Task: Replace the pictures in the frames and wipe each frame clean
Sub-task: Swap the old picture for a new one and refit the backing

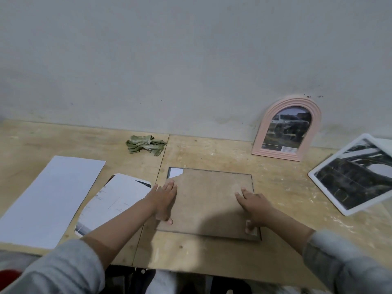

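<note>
Pressing w/ both hands on brown backing board (pixel 209 200) of a frame (pixel 252 181) lying face-down on the desk (pixel 212 251), centre, just in front of the person. Left hand (pixel 164 200) flat on board's left edge, fingers straight, thumb near the near-left corner. Right hand (pixel 253 205) on the right side, fingers spread flat; thumb down at near-right corner, poss. on a tab, can't tell. Neither grip clamped on anything, both just pressing.

Risks, as I judge:
- Far-left corner of board is broken off, white paper (pixel 176 172) shows thru. Uneven push could crack the board further or crease the sheet under it.
- Board maybe not fully seated; hard press on one side could tip the other side up out of the rim.
- Glass presumably underneath, heavy pressure on gritty desk may scratch or break it.

Orientation: frame flat, back up, front down. Near-square; long axis looks approx left-right, edges skewed slightly clockwise vs desk edge.

Green cloth (pixel 146 144) lies well apart, near wall; wiping not yet begun on this one.
</note>
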Tool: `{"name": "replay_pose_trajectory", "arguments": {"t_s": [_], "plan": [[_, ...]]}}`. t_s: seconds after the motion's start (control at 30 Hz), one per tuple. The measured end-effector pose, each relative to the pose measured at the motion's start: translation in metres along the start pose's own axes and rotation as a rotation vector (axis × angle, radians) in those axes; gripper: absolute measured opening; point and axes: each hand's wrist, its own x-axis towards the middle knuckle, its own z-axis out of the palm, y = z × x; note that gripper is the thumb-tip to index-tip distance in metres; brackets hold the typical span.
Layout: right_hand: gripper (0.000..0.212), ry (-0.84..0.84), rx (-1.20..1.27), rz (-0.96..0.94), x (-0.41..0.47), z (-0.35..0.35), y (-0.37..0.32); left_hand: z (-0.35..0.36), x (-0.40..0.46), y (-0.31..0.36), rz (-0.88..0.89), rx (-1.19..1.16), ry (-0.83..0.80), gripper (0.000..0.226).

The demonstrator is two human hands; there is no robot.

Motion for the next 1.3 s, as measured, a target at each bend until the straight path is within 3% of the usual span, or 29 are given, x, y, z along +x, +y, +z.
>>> {"name": "replay_pose_trajectory", "arguments": {"t_s": [0.13,0.6,0.87,1.0,1.13,1.23,1.3], "plan": [[0.125,-0.058,0.058,-0.005,0.007,-0.016,0.007,-0.015,0.002,-0.007,0.022,0.073,-0.048,0.131],[0.128,0.037,0.314,0.008,0.027,-0.002,0.032,-0.012,0.027,-0.008,0.070,0.201,-0.076,0.137],[0.125,-0.007,0.257,0.002,0.027,-0.003,0.032,-0.016,0.027,-0.001,0.047,0.228,-0.102,0.139],[0.128,-0.041,0.208,0.022,0.028,-0.011,0.025,-0.018,0.021,0.015,-0.053,0.066,-0.115,0.139],[0.126,-0.078,0.330,0.078,0.029,-0.012,0.019,-0.011,0.020,0.030,-0.102,-0.120,-0.038,0.141],[0.128,-0.012,0.449,0.151,0.026,-0.005,0.002,-0.002,0.026,0.039,-0.074,-0.213,0.054,0.147],[0.127,0.162,0.507,0.237,0.025,0.006,-0.015,0.005,0.032,0.041,-0.068,-0.256,0.087,0.146]]}}
